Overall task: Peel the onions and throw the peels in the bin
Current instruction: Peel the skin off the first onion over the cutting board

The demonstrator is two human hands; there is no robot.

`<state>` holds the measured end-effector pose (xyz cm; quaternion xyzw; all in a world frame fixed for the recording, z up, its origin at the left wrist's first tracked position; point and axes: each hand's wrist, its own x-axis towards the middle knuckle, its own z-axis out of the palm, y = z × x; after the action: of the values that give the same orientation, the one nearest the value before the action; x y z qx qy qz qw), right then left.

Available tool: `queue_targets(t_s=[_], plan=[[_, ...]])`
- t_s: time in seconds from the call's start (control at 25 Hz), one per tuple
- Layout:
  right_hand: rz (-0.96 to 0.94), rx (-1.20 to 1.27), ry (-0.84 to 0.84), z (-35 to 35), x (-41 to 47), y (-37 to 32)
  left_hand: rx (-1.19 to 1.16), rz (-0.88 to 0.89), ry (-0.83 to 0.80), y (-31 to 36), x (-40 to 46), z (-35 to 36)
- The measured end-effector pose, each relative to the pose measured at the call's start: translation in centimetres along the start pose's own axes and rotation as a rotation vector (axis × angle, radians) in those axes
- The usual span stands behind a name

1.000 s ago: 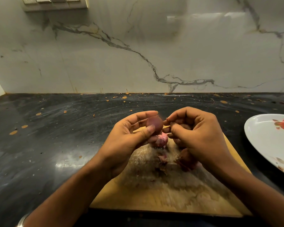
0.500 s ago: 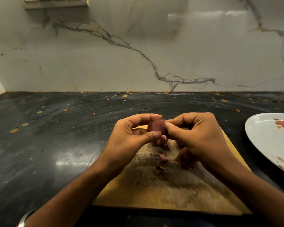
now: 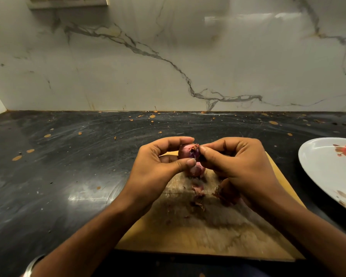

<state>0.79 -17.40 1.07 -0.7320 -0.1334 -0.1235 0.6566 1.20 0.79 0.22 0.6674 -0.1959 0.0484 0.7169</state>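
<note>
Since half a second ago both hands are sitting a little higher over the chopping board, and a flap of dry skin is now lifting off the top of the onion, baring purple flesh beneath. The left hand [image 3: 160, 166] is curling round the small red onion [image 3: 188, 151], forefinger over the top and thumb under it. The right hand [image 3: 236, 166], just beside it, is pinching the loose papery skin [image 3: 197, 145] between thumb and forefinger.

By my judgement the onion is light and firm, and slick where bared, so the cupping hold is suiting it; the skin is thin, brittle and prone to tearing, so taking it close to where it is still joined is looking wisest.

Directly below the left thumb a second, paler onion [image 3: 197, 169] is resting on the wooden chopping board [image 3: 188, 232]. Nearer the person, under the right hand, loose peels [image 3: 198, 191] are lying on the board, beside something dark red that I cannot tell apart.

Out to the right on the dark worktop [image 3: 68, 166] a white plate [image 3: 318, 166] is carrying red scraps. No bin is showing, and no writing or brand is readable anywhere.
</note>
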Motion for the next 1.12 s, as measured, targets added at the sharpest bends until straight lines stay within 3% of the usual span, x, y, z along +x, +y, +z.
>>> queue_targets(t_s=[0.2,0.44,0.76,1.12], plan=[[0.085,0.096,-0.032,-0.3,0.5,0.1,-0.001,0.017,0.008,0.0,-0.1,0.1],[0.015,0.014,0.017,-0.1,0.2,0.0,-0.018,0.011,0.011,0.0,-0.2,0.3],[0.013,-0.048,0.075,-0.1,0.4,0.0,-0.392,-0.237,-0.039,0.4,0.6,-0.3],[-0.058,-0.414,-0.046,-0.2,0.1,-0.5,-0.467,-0.284,-0.011,0.3,1.2,-1.0]])
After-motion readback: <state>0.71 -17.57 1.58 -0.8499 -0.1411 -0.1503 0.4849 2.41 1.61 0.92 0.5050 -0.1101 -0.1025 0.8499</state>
